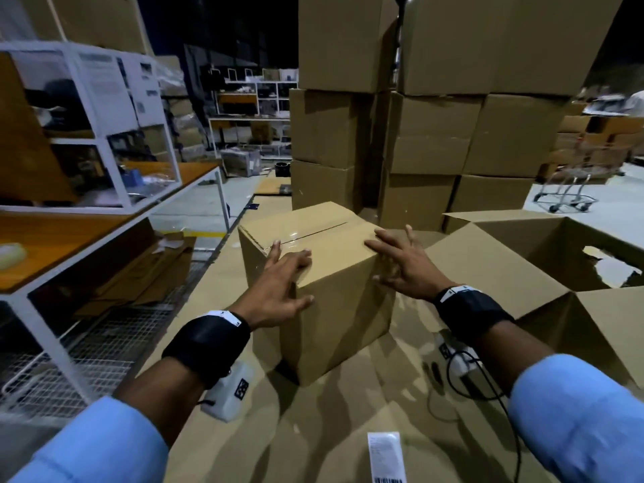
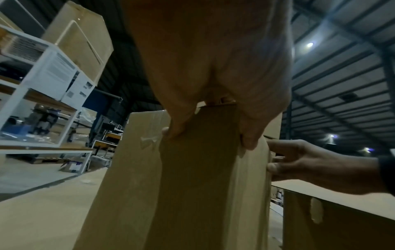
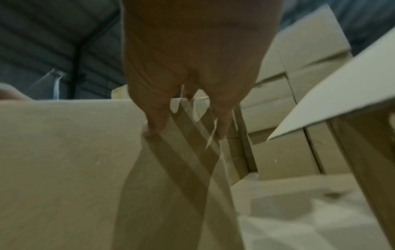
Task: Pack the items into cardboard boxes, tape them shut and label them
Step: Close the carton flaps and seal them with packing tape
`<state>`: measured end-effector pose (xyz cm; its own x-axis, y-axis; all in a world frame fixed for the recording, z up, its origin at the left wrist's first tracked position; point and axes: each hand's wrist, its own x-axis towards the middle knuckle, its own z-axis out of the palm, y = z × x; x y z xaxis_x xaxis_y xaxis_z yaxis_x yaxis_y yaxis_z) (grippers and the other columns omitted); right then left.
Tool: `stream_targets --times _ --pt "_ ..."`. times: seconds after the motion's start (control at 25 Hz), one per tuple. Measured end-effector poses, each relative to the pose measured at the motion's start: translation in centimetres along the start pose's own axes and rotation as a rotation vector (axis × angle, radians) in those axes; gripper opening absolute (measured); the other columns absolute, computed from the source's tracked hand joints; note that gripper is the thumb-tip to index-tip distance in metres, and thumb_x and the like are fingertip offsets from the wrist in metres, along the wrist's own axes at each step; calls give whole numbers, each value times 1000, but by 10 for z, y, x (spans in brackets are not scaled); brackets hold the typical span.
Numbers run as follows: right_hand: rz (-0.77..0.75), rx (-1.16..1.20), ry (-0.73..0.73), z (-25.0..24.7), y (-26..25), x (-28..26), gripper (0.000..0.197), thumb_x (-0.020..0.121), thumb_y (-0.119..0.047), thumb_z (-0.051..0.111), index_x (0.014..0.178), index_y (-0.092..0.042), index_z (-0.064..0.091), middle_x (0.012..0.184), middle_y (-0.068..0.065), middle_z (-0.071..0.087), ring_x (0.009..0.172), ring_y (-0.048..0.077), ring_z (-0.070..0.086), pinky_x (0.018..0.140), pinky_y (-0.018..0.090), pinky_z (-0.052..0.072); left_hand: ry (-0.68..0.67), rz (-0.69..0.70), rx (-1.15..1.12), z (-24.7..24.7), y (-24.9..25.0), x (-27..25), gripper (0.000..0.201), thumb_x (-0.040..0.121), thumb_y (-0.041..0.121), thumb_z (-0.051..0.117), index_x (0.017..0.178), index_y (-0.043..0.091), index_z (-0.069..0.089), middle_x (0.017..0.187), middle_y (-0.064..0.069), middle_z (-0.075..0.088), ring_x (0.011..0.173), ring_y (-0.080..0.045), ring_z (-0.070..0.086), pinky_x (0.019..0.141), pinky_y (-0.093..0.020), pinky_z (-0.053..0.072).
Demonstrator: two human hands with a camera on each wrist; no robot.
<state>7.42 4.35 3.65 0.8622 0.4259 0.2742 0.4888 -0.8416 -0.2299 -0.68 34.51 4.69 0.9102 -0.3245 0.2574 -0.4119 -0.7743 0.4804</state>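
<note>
The sealed cardboard box [image 1: 313, 273] is found upright on flattened cardboard sheeting [image 1: 348, 413] at the centre of the scene, with one corner turned toward the near side. Clear tape [image 1: 306, 235] is seen along its top seam; no label is seen on the faces in view. The left hand [image 1: 278, 287] is laid on the near-left face and top edge, fingers spread and straight, nothing gripped. The right hand [image 1: 400, 263] is pressed against the near-right face and top corner in the same flat, spread manner.

A printed label [image 1: 386, 458] is noted at the near edge of the sheeting, apart from the box. An open box [image 1: 543, 245] stands just to the right, stacked boxes [image 1: 435, 134] beyond, and a tape roll [image 1: 12, 254] on the shelf unit [image 1: 104, 238] at left.

Risk, as judged: the box is held by flat palm pressure only, so it could slip or rotate if lifted. The label could be trodden on or overlooked, leaving the box unlabelled.
</note>
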Motion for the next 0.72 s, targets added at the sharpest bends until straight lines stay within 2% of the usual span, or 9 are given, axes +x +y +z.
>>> stream_targets --times 0.08,0.12,0.24,0.32,0.4,0.48,0.64,0.72 --pt "-6 226 70 2 -1 0 66 88 -31 74 147 -38 44 161 -2 28 146 28 26 117 58 27 -21 0 -9 -6 2 1 66 90 25 73 147 21 40 163 12 24 153 -24 -17 123 -43 4" --pt "-9 263 117 3 -1 -3 60 89 -28 74 144 -34 50 158 -1 34 143 27 33 116 56 31 -34 -2 -9 -8 0 2 66 91 22 73 147 21 39 163 13 23 153 -25 -16 123 -44 5" --pt "4 184 256 9 0 -18 47 92 -26 69 137 -30 59 150 4 46 131 31 46 108 56 38 -115 14 60 -14 -6 10 68 92 11 69 151 21 35 165 11 20 153 -29 -14 123 -46 7" --pt "72 143 308 12 -3 -34 42 94 -27 66 135 -31 61 148 5 47 125 33 47 105 44 35 -154 31 185 -12 -2 17 71 94 3 62 155 18 29 167 5 15 153 -34 -11 123 -46 5" --pt "132 82 339 12 -8 -50 39 96 -30 62 135 -32 61 148 4 46 119 33 45 95 35 32 -164 52 306 -7 7 22 72 98 3 56 159 15 19 168 0 8 153 -35 -9 123 -41 -1" --pt "167 58 347 7 -11 -63 39 97 -31 60 136 -32 61 149 5 45 116 31 42 92 34 33 -168 73 360 1 17 24 69 102 11 53 160 13 15 169 -2 4 154 -34 -8 121 -36 -4" --pt "221 91 364 1 -16 -80 39 98 -29 59 137 -32 60 150 4 43 116 28 38 98 40 40 -129 81 333 14 24 25 68 102 25 56 159 14 20 168 -4 10 155 -30 -1 124 -40 10" --pt "235 71 356 3 -22 -85 40 99 -30 58 139 -33 58 151 2 41 118 26 37 97 37 39 -102 83 311 15 24 23 67 101 28 57 158 14 24 167 -4 15 155 -28 4 124 -39 13"
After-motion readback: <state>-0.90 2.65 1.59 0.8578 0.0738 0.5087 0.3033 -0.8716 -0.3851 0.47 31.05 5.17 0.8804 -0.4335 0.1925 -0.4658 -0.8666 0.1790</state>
